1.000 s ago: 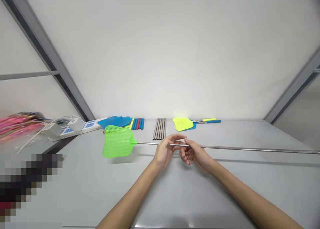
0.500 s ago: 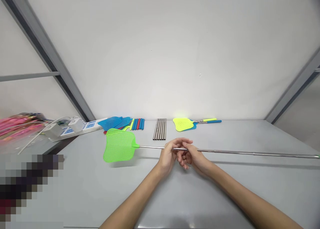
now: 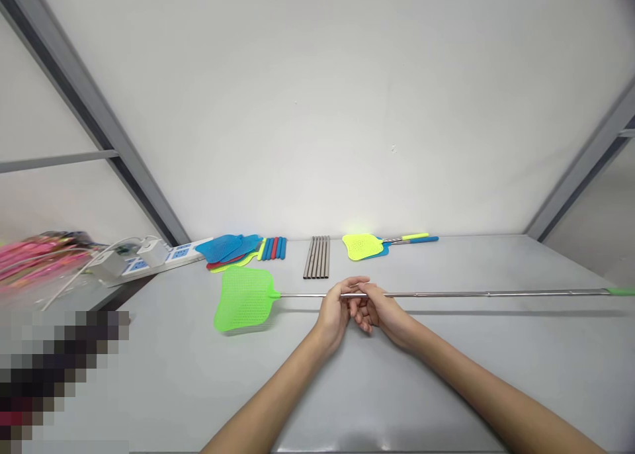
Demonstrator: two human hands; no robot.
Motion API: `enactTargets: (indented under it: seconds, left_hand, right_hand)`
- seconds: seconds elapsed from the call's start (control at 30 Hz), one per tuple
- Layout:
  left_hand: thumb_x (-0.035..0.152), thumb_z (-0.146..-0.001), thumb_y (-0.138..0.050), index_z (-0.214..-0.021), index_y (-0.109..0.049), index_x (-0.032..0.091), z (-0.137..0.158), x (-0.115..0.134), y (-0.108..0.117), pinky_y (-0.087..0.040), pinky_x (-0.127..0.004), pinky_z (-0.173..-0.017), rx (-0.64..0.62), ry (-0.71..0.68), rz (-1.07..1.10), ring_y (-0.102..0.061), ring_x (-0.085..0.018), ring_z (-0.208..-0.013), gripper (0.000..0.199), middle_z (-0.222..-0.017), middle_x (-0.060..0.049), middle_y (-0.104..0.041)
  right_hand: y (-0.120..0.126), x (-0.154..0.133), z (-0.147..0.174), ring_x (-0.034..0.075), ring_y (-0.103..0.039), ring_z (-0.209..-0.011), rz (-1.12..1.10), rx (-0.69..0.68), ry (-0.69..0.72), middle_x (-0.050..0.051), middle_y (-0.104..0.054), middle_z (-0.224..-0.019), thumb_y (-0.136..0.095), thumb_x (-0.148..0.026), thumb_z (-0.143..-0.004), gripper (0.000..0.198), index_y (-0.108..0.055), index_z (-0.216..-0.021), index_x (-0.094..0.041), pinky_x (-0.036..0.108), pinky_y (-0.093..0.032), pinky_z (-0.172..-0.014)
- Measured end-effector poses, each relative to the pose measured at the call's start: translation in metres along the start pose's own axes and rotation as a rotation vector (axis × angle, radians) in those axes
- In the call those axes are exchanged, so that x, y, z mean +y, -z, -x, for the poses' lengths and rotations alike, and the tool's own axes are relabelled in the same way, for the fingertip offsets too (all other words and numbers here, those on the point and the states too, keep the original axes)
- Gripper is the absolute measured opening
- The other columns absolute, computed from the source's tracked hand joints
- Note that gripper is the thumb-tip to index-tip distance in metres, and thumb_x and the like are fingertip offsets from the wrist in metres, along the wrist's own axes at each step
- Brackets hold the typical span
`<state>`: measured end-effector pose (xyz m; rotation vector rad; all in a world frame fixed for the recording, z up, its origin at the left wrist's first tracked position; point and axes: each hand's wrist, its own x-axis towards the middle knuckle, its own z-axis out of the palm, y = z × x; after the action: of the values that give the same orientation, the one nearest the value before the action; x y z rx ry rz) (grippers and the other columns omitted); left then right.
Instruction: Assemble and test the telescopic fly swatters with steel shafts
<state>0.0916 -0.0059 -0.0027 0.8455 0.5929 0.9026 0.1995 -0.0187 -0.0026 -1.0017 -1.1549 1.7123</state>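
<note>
A green fly swatter [image 3: 245, 298] with its thin metal telescopic rod drawn out long lies level across my view, above the table. Its perforated head is to the left, and a green handle reaches the right edge of the picture. My left hand [image 3: 340, 308] is closed round the rod on the head's side. Close beside it, my right hand [image 3: 384, 312] pinches the same rod, its lower fingers curled beneath. The two hands nearly touch at the fingertips.
Behind the swatter lie blue, red and yellow swatter heads [image 3: 223, 247], several coloured handles [image 3: 272, 248], a row of metal tubes [image 3: 316, 257] and yellow and blue swatters [image 3: 364, 247]. A power strip [image 3: 181, 253] with chargers and pink plastic-wrapped items [image 3: 40, 259] are at the left.
The swatter has shifted left and tilted: its head is lower and its right end higher, so the green handle now shows. Both hands keep their hold on the rod.
</note>
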Motion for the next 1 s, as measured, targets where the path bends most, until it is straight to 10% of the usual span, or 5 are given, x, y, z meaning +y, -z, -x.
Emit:
enactTargets:
  seconds: [0.3,0.43,0.77,1.0]
  left_hand:
    - [0.029,-0.069,-0.036,-0.059,-0.052,0.013,-0.003,-0.003,0.0,-0.041,-0.032,-0.039,0.046,0.04,0.064,-0.042,-0.016,-0.031,0.025,-0.033,0.003,-0.034]
    - [0.029,-0.07,-0.038,-0.071,-0.055,0.013,-0.004,-0.002,0.001,-0.04,-0.029,-0.038,0.055,0.02,0.089,-0.042,-0.014,-0.032,0.024,-0.036,0.004,-0.036]
    - [0.026,-0.073,-0.035,-0.07,-0.051,0.013,-0.014,0.015,0.027,-0.037,-0.021,-0.045,0.636,-0.237,0.401,-0.049,-0.009,-0.043,0.021,-0.051,0.001,-0.049]
    - [0.018,-0.072,-0.034,-0.063,-0.045,0.014,-0.019,0.048,0.053,-0.035,-0.021,-0.043,0.72,-0.269,0.581,-0.04,-0.007,-0.036,0.015,-0.044,0.004,-0.039]
  right_hand:
    - [0.004,0.007,-0.003,0.006,-0.04,-0.033,-0.012,-0.011,0.041,-0.001,-0.047,-0.045,-0.033,-0.049,-0.078,0.044,-0.051,-0.059,-0.014,0.018,-0.026,-0.034]
    - [0.002,0.007,-0.002,0.007,-0.039,-0.032,0.001,0.056,0.055,-0.002,-0.046,-0.042,-0.035,-0.051,-0.076,0.045,-0.051,-0.056,-0.014,0.018,-0.026,-0.033]
    - [0.007,0.002,-0.002,0.006,-0.036,-0.035,-0.024,0.184,0.014,-0.002,-0.042,-0.04,-0.037,-0.045,-0.076,0.045,-0.054,-0.051,-0.012,0.018,-0.027,-0.037]
    - [0.003,0.001,0.001,0.006,-0.035,-0.036,-0.008,0.158,-0.007,-0.001,-0.041,-0.04,-0.038,-0.046,-0.075,0.045,-0.055,-0.05,-0.012,0.019,-0.025,-0.037]
